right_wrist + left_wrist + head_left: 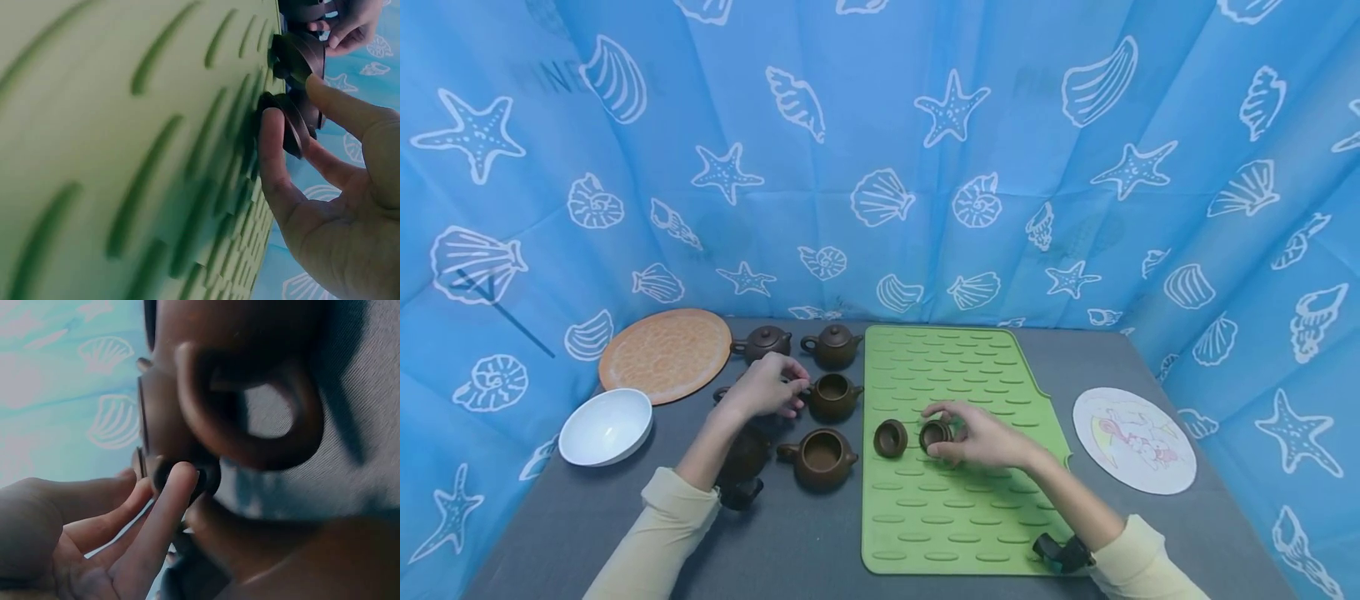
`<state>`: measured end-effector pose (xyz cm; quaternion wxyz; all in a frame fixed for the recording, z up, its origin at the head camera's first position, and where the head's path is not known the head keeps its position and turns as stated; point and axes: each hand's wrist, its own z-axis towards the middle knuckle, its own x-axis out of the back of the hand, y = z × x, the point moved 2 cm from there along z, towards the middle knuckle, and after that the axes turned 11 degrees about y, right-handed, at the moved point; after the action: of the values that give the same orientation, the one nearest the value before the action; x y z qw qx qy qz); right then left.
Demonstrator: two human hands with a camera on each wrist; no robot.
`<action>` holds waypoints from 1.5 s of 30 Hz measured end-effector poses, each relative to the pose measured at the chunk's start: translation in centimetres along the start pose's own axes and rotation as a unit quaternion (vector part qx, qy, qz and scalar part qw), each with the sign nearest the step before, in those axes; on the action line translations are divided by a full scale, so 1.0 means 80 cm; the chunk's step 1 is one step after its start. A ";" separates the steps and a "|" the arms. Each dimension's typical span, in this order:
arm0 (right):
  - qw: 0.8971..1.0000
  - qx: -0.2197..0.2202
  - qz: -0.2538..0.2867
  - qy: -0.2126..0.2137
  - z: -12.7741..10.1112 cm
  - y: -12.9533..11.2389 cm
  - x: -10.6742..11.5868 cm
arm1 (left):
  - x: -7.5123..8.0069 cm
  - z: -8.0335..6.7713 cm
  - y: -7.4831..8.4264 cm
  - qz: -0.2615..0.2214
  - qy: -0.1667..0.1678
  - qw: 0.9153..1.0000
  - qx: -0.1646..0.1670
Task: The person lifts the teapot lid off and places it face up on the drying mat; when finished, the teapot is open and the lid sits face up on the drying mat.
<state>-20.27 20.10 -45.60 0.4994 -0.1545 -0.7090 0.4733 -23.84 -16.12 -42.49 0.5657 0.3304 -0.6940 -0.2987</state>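
My right hand (981,440) holds a small brown teapot lid (936,434) upside down on the green ridged mat (970,533), fingers (275,156) curled around its rim. A 2nd lid (891,438) lies just beside it on the mat. My left hand (767,386) reaches among the brown teapots (820,457) on the grey bench (790,542), fingertips (178,481) pinching what looks like a lid knob; 2 pots stand open. I judge the step to be moving lids onto the mat. Next calls for releasing this lid flat, and a straight lift by the left.
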 end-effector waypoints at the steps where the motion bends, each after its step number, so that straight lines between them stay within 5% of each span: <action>1: 1.000 0.002 0.000 -0.004 0.001 -0.001 0.003 | 0.002 0.001 0.001 -0.001 -0.004 1.000 -0.002; 10: 0.997 -0.003 -0.061 0.045 0.028 -0.023 0.043 | 0.040 0.014 0.022 -0.011 -0.029 0.999 -0.044; 16: 0.993 0.002 -0.041 0.107 0.067 -0.046 0.049 | 0.056 0.033 0.028 -0.020 -0.034 0.998 -0.056; 31: 0.994 0.023 0.035 0.099 0.162 -0.091 0.009 | 0.051 0.064 0.029 0.007 -0.031 0.999 -0.020; 45: 0.985 -0.040 0.096 0.141 0.222 -0.082 -0.040 | 0.030 0.095 0.020 -0.012 -0.018 1.000 0.016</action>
<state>-32.33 5.41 -42.88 0.5396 -0.3071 -0.6319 0.4639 -31.85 -16.78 -41.23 0.5447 0.3421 -0.7046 -0.2999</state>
